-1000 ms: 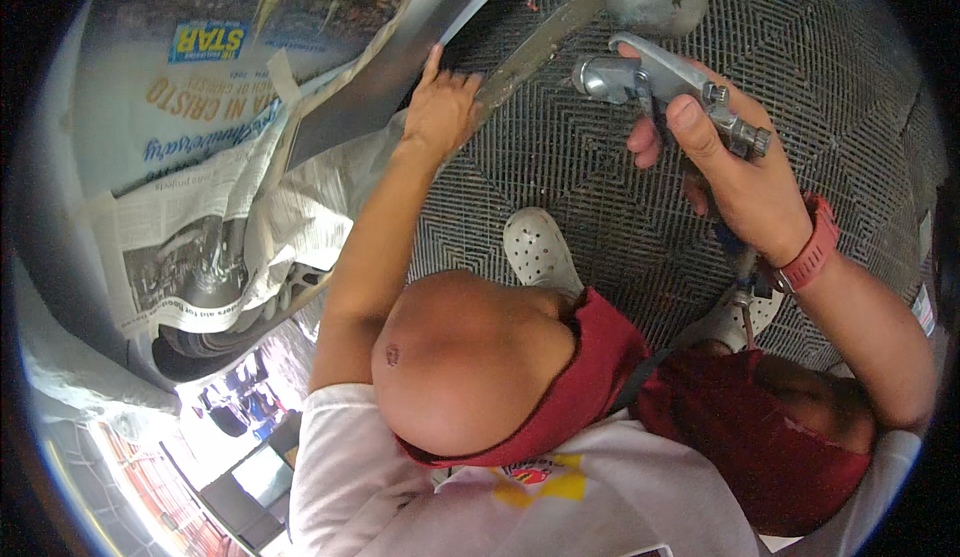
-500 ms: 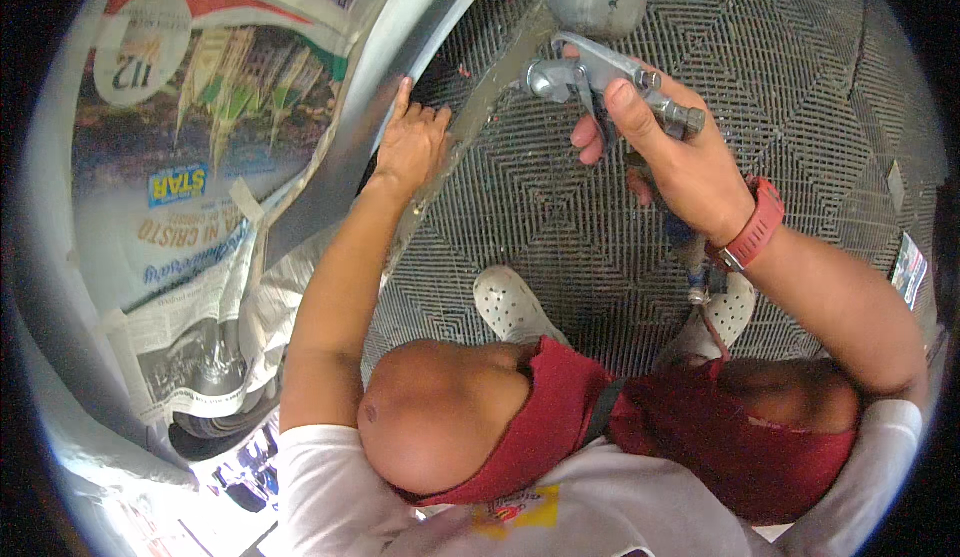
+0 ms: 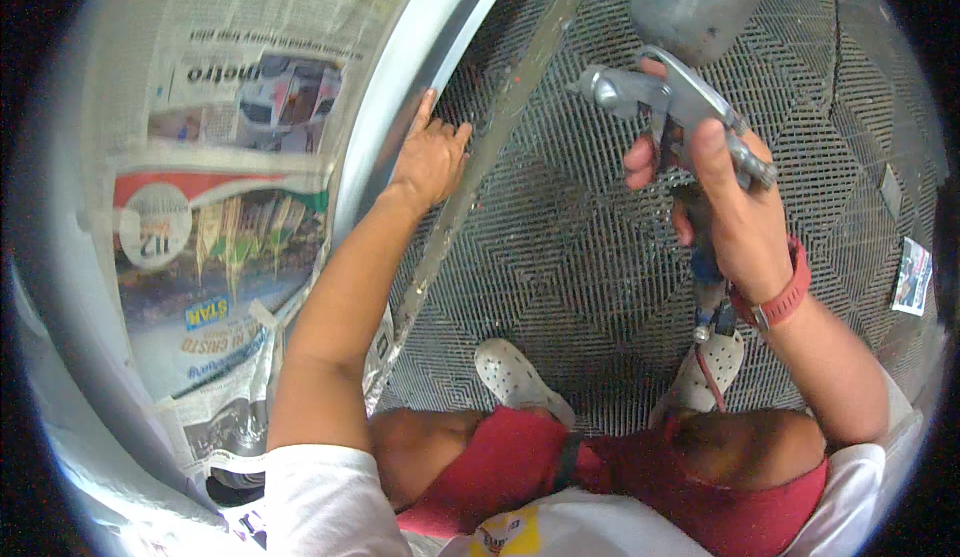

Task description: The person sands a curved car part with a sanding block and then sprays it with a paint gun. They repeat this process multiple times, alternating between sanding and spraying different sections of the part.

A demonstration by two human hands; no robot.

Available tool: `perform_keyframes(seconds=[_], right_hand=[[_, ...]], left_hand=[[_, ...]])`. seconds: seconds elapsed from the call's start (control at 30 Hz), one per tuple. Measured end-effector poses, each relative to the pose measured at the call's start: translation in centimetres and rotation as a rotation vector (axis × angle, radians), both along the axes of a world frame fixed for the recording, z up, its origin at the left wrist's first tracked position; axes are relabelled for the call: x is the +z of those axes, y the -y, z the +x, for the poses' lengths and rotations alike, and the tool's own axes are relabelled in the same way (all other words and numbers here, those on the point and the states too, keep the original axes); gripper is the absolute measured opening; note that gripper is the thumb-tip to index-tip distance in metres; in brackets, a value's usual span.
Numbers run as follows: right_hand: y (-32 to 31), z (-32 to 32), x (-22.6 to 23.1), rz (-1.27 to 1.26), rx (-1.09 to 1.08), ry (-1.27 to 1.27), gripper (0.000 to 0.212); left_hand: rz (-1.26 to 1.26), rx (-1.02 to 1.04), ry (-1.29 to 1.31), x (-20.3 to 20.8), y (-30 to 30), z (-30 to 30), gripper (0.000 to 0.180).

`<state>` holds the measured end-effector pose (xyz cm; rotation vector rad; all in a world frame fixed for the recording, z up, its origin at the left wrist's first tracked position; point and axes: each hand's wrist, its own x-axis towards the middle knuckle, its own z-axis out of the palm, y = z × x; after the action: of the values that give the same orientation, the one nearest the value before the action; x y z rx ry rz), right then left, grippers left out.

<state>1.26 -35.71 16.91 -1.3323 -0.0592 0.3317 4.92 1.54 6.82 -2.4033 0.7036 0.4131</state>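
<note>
My right hand (image 3: 745, 202) is wrapped round the grip of a silver spray gun (image 3: 690, 102), held above the floor mat with its nozzle facing left. A grey metal paint cup (image 3: 695, 7) sits at the gun's far end. Below the grip hangs a blue-and-metal hose fitting (image 3: 706, 282) with a thin red hose (image 3: 708, 375). My left hand (image 3: 432, 160) holds nothing; its index finger is stretched out against the lower edge of a pale curved panel (image 3: 385, 87), the other fingers partly bent. A red watch (image 3: 785, 292) is on my right wrist.
Newspaper sheets (image 3: 240, 37) cover the surface on the left. Along the panel runs a paint-spattered strip (image 3: 480, 172). Ribbed dark matting (image 3: 560, 267) covers the floor, with a small printed packet (image 3: 912, 277) at right. My feet are in white clogs (image 3: 515, 377).
The view has shifted, showing more newspaper at the far left. My right hand with the spray gun now appears farther right and lower. My left finger stays at the panel edge.
</note>
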Motion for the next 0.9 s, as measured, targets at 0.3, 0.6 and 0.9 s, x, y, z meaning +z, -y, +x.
perform_keyframes(seconds=[0.3,0.6,0.9], right_hand=[[4.4,0.4,-1.0,0.08,-0.155,-0.036,0.072],[4.6,0.8,-1.3,0.215,-0.081,-0.079,0.073],[3.9,0.7,-2.5,0.278,0.011,-0.049,0.069]], left_hand=[[0.092,-0.058,0.087,-1.4,7.6,11.6,0.033],[-0.046,-0.072,0.082,-0.4,11.9,19.3,0.043],[0.294,-0.198,-0.098,-0.5,1.3,3.8,0.038]])
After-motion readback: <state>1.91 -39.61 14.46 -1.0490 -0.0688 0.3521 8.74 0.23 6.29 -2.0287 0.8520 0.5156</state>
